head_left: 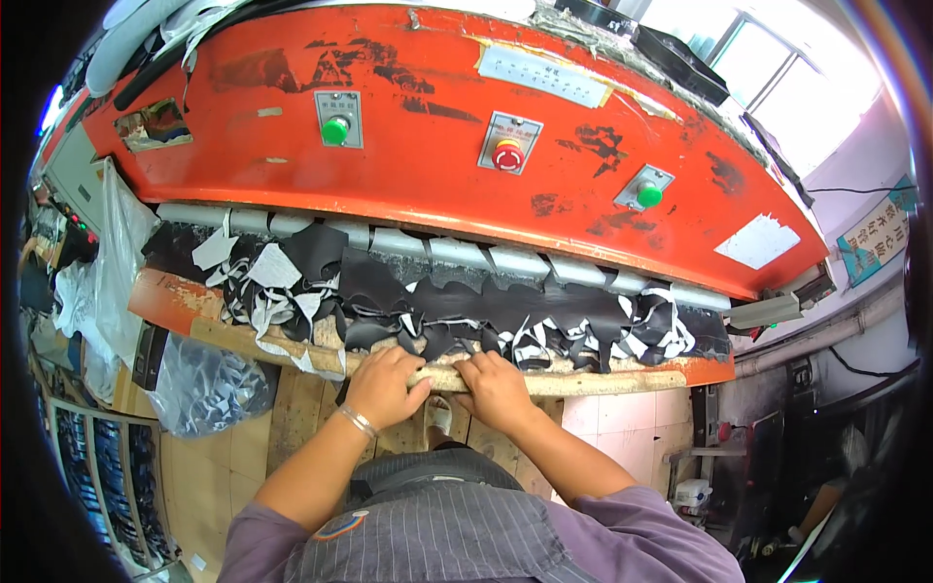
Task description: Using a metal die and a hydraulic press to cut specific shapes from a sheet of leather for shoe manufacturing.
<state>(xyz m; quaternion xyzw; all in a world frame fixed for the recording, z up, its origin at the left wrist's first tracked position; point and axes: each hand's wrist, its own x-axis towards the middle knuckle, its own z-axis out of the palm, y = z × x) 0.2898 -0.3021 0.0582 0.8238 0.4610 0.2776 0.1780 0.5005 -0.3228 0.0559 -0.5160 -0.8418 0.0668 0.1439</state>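
My left hand [386,389] and my right hand [494,391] are side by side at the front edge of a long, worn tan board [593,383]. The fingers of both curl over that edge, thumbs toward each other; their tips are partly hidden. Just beyond them lies a black leather-like sheet [476,303] with a ragged front edge. Cut scraps [665,325], black on one side and whitish on the other, are heaped along the board. More scraps and strips [277,291] pile up on the left, some hanging over the edge.
An orange-red machine beam [408,170] spans above the board, carrying a green button [335,131], a red stop button [507,155] and another green button [648,195]. A clear bag of scraps [209,384] sits at lower left. A dark rack [107,476] stands beyond it.
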